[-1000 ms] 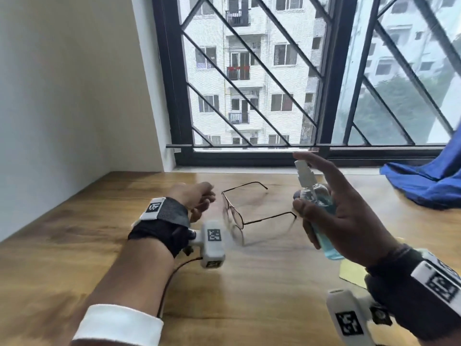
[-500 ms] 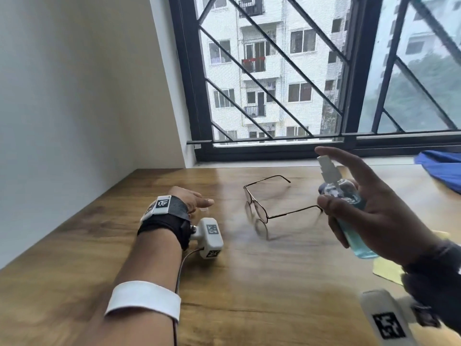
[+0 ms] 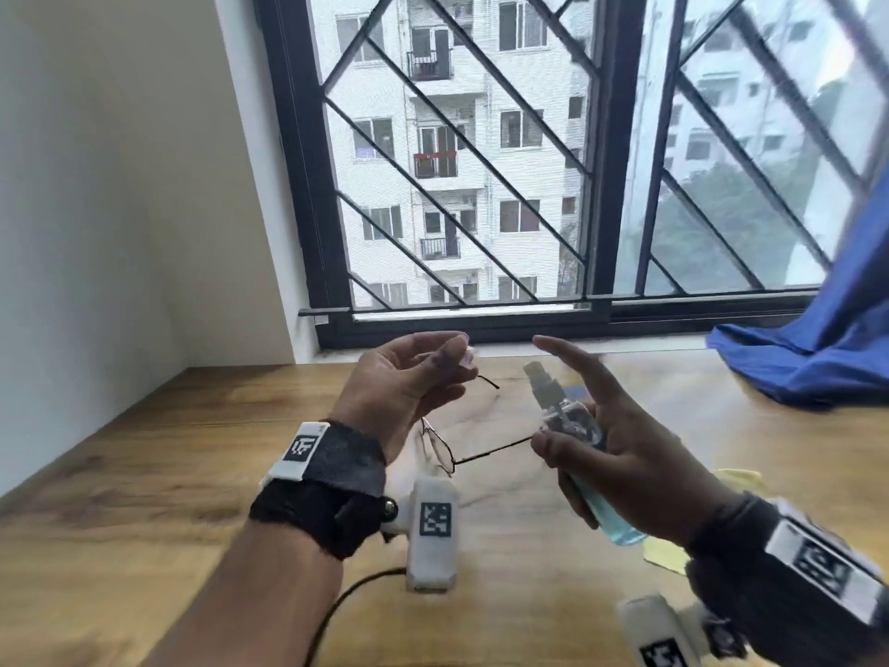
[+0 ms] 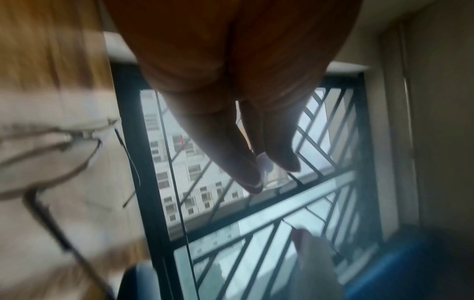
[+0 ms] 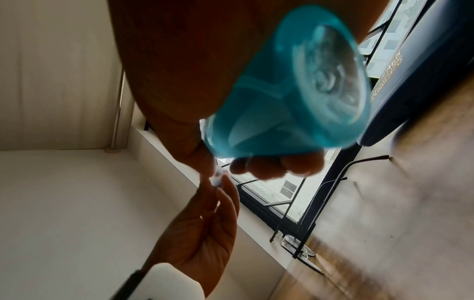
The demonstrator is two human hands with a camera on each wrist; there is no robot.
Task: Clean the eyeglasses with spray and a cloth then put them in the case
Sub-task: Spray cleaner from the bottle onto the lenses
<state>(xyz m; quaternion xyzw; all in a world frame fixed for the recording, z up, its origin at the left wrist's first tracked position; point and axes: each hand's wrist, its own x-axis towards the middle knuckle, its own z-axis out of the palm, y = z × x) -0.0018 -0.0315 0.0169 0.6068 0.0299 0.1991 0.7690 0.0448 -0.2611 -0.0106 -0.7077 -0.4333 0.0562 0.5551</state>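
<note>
1. Head view, centre: left hand (image 3: 409, 377) raised, its grip pinching a small clear cap (image 3: 465, 354). Right hand (image 3: 635, 454) grips the spray bottle (image 3: 572, 426), index finger lifted off the nozzle. Glasses (image 3: 447, 450) lie open on the worktop (image 3: 192, 450) between the wrists. Yellow cloth (image 3: 666, 553) lower right; blue fabric (image 3: 818, 358) at right edge.
2. Left wrist view: fingertips (image 4: 251, 178) pinch the cap (image 4: 269, 172), centre; blurred glasses (image 4: 46, 162) at left.
3. Right wrist view: bottle (image 5: 295, 91) base fills upper centre, fingers (image 5: 271, 166) curled round it; left hand (image 5: 205, 227) below holds the cap (image 5: 216, 178); glasses (image 5: 302, 249) lower right.

Left hand (image 3: 409, 377) raised, fingertips pinched together, right hand (image 3: 635, 454) gripping, index finger extended
</note>
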